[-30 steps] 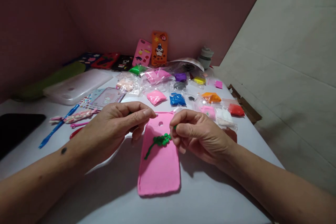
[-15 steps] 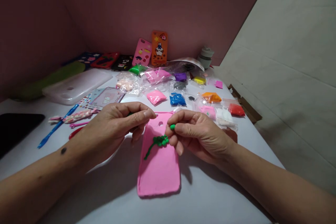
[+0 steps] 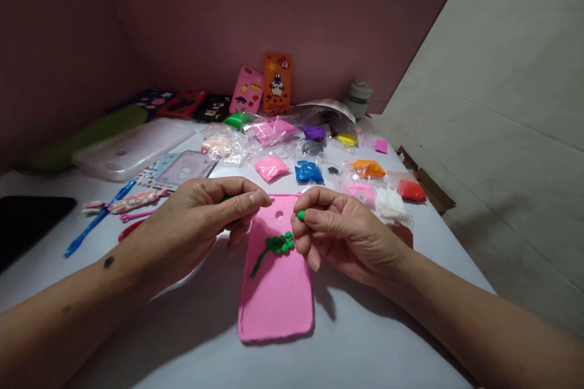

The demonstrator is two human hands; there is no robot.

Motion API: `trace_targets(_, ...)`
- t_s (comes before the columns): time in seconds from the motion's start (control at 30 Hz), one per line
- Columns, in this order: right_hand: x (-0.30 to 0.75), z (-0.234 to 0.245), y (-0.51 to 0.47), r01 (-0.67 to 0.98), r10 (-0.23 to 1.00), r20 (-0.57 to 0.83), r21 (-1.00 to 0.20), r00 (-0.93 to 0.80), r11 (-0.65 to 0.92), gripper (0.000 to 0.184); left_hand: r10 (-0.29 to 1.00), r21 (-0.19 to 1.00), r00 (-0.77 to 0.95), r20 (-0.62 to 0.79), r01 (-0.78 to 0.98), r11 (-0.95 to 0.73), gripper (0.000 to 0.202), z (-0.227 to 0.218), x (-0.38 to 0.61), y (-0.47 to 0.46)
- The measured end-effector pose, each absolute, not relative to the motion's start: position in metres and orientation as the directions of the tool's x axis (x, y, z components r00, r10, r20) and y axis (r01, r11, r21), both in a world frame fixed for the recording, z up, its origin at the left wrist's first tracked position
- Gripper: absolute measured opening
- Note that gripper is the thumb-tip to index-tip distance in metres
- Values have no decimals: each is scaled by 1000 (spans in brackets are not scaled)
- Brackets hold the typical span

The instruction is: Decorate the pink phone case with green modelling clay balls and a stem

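Observation:
Between the thumb and fingertips of my right hand point(image 3: 351, 225) is a small green piece of clay point(image 3: 301, 215). My left hand point(image 3: 223, 206) is closed in a pinch above the upper left edge of the phone case; a bit of green clay point(image 3: 225, 198) peeks out between its fingers, mostly hidden. Below both hands the pink clay-covered phone case point(image 3: 276, 298) lies flat on the table, with a round hole near its top. On its surface sits a green clay shape point(image 3: 279, 244), a cluster of small balls with a thin stem curving down to the left.
Bags of coloured clay, including blue point(image 3: 309, 172), orange point(image 3: 367, 168) and red point(image 3: 411, 189), spread behind the hands. A blue modelling tool point(image 3: 98, 222) and a clear case point(image 3: 134, 149) lie left. Decorated cases, one orange point(image 3: 277, 82), stand at the back. A dark phone-like slab point(image 3: 27, 228) lies far left.
The green piece in my right fingers has shifted and turned slightly, rising a little. My left hand stays in nearly the same place; the case and its green shape have not moved.

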State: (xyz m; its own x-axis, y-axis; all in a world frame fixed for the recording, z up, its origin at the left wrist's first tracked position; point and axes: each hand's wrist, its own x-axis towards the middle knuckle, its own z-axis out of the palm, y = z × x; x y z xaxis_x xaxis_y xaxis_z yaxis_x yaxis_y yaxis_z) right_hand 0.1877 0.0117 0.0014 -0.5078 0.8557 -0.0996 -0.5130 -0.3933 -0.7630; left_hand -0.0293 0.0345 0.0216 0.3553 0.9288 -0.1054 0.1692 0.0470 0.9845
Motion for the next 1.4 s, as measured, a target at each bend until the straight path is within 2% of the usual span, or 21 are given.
trace_targets(0.13,187,0,12,-518,843,-98,-749,-529,-412,23,927,988,363,-94,149,42,26,16,-32,35)
trace_targets(0.33,189,-1,12,-500,865,-102,-780,-492,-376,19,909,969,411,-73,246,-34,37,13,-36,37)
trace_targets(0.4,189,-1,12,-514,859,-91,-767,-504,-384,14,911,969,406,-76,245,-28,36,13,-36,37)
trace_targets(0.67,187,-2,12,-506,869,-138,-765,-475,-398,21,916,979,396,-57,204,-28,30,12,-35,36)
trace_targets(0.87,187,-4,13,-520,879,-109,-770,-464,-370,16,921,990,388,-33,142,-24,24,10,-30,38)
trace_targets(1.3,186,0,11,-478,894,-130,-807,-429,-347,18,923,980,385,-26,194,-54,18,14,-30,35)
trace_targets(1.4,185,-2,10,-451,882,-139,-817,-450,-359,18,925,968,379,23,223,-115,12,18,-28,33)
